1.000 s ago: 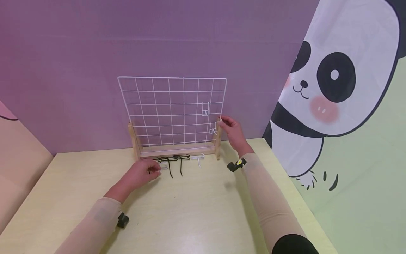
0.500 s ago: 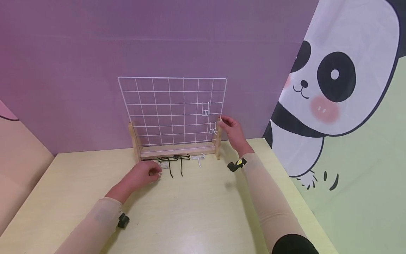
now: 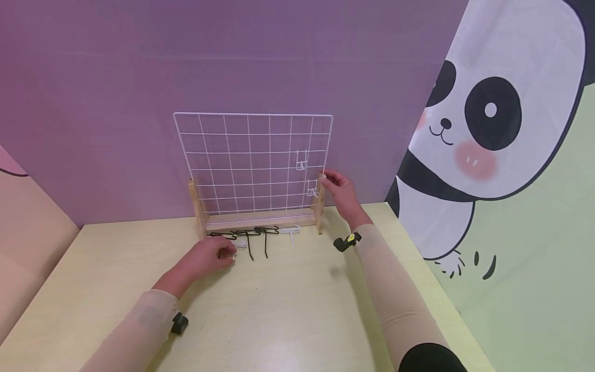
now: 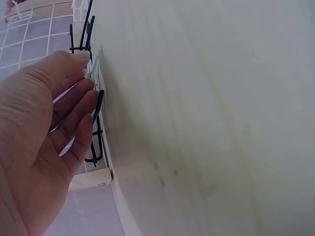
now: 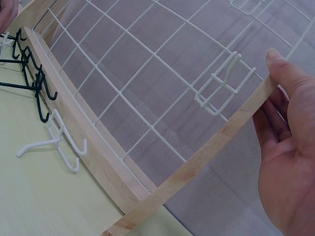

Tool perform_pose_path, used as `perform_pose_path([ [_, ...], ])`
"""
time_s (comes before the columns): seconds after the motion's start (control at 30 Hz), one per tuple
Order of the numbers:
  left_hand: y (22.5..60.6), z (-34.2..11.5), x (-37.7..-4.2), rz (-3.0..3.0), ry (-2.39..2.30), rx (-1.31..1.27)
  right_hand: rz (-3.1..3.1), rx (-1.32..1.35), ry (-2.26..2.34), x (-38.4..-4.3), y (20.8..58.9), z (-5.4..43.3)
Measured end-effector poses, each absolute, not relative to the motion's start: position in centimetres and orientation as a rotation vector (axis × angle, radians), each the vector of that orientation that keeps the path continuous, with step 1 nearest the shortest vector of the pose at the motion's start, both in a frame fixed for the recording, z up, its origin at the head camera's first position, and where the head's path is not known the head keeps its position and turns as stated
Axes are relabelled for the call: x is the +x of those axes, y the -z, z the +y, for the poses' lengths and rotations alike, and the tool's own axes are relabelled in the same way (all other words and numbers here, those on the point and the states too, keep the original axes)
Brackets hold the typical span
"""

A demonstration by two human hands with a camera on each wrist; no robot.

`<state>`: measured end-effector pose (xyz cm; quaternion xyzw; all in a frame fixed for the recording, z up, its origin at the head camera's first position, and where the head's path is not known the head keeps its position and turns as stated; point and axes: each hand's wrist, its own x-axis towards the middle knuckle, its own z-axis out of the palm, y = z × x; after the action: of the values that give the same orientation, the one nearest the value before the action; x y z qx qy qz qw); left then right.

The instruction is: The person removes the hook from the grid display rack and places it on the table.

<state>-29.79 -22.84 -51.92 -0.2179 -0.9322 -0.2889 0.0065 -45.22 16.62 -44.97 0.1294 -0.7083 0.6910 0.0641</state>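
A white wire grid panel [image 3: 251,155] stands upright in a wooden stand [image 3: 260,219]. Two white wire hooks [image 5: 224,86] hang on its right side. My right hand [image 3: 341,194] grips the top of the stand's right wooden post [image 5: 197,162], at the grid's edge. Along the stand's front lie several black hooks [image 3: 266,232] and a white hook [image 5: 58,140]. At the left end of this row, my left hand [image 3: 209,254] pinches the prong of another white hook [image 4: 93,66] between thumb and finger. One black hook [image 4: 97,135] is partly behind these fingers.
The pale wooden table [image 3: 260,315] stretches in front of the stand. Close behind is a purple wall [image 3: 251,77], and a panda picture [image 3: 488,113] covers the wall on the right.
The left hand's fingers have shifted only slightly around the white hook. The right hand and the grid have stayed in place.
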Motion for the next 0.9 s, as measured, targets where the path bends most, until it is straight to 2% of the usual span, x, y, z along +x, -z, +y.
perform_pose_path([
  [0.5, 50.7, -22.5, -29.8, -2.887, 0.937, -0.673, -2.155, 0.388, -2.080, -45.3, 45.0, 16.9],
  [0.9, 49.3, -20.1, -30.9, -2.806, 0.947, -0.688, -2.151, 0.383, -2.073, -45.5, 45.2, 16.8],
])
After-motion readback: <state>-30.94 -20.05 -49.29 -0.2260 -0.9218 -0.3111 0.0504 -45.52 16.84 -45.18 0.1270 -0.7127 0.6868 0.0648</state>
